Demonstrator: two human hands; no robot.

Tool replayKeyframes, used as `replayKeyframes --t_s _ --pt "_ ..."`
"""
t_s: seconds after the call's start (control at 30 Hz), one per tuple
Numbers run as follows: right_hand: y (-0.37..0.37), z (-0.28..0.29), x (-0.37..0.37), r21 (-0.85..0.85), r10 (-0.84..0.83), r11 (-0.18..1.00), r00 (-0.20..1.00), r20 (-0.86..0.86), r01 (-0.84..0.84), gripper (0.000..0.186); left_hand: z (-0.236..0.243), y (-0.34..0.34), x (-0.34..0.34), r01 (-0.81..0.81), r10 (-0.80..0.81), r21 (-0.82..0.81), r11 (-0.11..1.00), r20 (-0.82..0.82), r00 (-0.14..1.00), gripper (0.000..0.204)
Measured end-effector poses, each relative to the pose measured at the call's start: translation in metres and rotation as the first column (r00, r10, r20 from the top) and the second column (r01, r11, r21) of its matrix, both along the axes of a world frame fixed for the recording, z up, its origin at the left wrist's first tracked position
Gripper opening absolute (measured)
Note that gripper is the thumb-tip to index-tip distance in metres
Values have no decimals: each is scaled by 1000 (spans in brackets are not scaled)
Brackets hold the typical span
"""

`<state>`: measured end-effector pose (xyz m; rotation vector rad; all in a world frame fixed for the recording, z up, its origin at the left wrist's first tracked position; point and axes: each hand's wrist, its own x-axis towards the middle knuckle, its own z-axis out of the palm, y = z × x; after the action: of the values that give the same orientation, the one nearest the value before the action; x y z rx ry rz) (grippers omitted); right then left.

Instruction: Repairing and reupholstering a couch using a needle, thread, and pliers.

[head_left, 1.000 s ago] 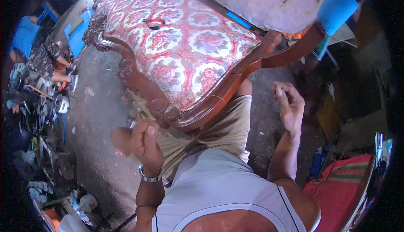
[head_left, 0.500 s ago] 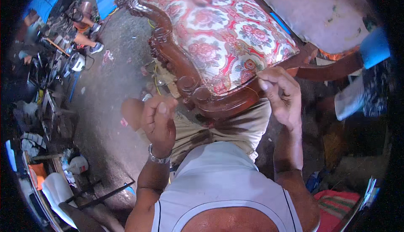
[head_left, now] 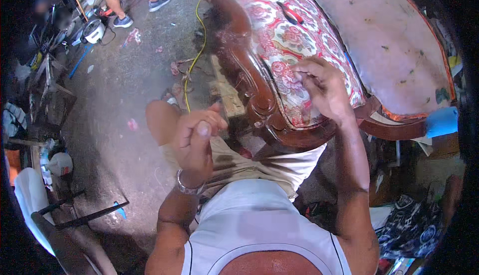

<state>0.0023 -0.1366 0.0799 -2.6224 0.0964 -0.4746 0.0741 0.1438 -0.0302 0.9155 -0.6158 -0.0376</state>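
A carved, glossy brown wooden furniture frame [head_left: 244,75] holds a padded panel of red and white floral fabric [head_left: 294,40], its near end by my lap. Over the fabric's near part is my right hand [head_left: 327,88], thumb and fingers drawn together; whatever they pinch is too small to make out. My left hand [head_left: 194,138], with a metal watch at its wrist, is closed with the thumb on top, left of the frame's near corner. What lies inside it is hidden. A small red and black tool [head_left: 290,13] lies farther up on the fabric.
A pale padded panel with orange edging [head_left: 389,40] adjoins on the right, beside a blue wrapped piece [head_left: 441,122]. A yellow cord [head_left: 198,50] runs along the floor. Another person's legs and shoes [head_left: 159,2] are at the far left, near a white round appliance [head_left: 93,31].
My right hand has moved from the frame's near edge up over the fabric. My left hand stays closed, slightly farther right. The view has shifted, and the other person's legs appear farther right.
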Motion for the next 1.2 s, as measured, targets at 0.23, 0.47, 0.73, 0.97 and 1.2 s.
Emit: replayKeyframes --t_s 0.23,0.47,0.73,0.97,1.2 --pt "12 -4 75 -631 41 750 966 -255 -198 39 -6 15 29 14 -14 41 999 14 1000 18" --pt "21 10 112 -714 -234 605 778 -582 -353 48 -17 19 37 38 -38 30 999 3 999 15" --pt "8 1 104 -602 -92 735 834 -544 -311 36 -25 13 43 72 -73 -25 997 -53 996 16" --pt "5 -12 107 -599 -49 749 877 -478 -285 19 -4 5 47 -32 34 226 974 -8 999 16" --pt "-10 -26 97 -596 128 737 932 -340 -319 20 5 -5 34 21 53 482 876 -138 989 27"
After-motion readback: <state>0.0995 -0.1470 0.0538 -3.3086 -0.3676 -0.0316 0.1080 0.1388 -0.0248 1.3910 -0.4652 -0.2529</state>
